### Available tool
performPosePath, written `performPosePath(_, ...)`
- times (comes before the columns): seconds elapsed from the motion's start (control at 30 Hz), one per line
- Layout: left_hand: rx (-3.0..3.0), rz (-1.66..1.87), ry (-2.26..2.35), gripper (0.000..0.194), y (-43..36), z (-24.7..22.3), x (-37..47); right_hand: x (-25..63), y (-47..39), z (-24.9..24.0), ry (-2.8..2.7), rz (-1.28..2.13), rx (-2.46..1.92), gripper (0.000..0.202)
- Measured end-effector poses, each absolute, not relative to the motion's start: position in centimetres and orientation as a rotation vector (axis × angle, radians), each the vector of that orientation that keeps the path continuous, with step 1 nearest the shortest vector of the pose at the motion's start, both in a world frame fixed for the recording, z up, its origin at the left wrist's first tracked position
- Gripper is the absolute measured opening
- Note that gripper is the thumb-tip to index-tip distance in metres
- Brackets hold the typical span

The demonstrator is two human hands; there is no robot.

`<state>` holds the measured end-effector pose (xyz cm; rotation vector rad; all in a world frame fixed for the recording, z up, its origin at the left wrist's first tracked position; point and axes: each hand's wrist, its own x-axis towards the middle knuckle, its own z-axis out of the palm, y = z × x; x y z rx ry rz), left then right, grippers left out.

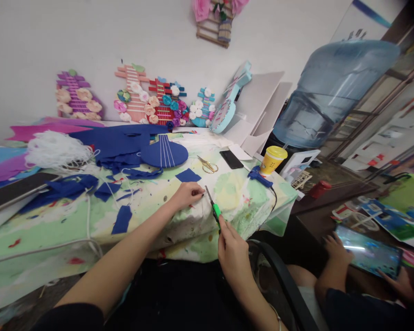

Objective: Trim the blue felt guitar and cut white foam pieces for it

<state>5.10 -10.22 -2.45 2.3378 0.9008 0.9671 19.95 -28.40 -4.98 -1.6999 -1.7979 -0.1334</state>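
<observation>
My right hand grips a green utility knife, its long blade extended up and to the left. Close to the blade's tip, my left hand is closed in a pinch over the table's front edge; what it holds, if anything, is too small to make out. Beyond the left hand lie a blue fabric scrap and golden scissors. A blue rounded instrument shape with white strings rests farther back.
Tangled white cord and blue offcuts cover the left. A black phone, blue glue gun and yellow cup stand at right, near a water dispenser bottle. Beside me, another person holds a tablet.
</observation>
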Motion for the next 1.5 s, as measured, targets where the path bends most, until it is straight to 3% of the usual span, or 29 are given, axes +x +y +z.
performPosePath(1.5, 2.361, 0.983, 0.915, 0.013, -10.4, -2.3, 5.2, 19.3, -28.5, -2.9, -1.856, -0.103, -1.763, 0.055)
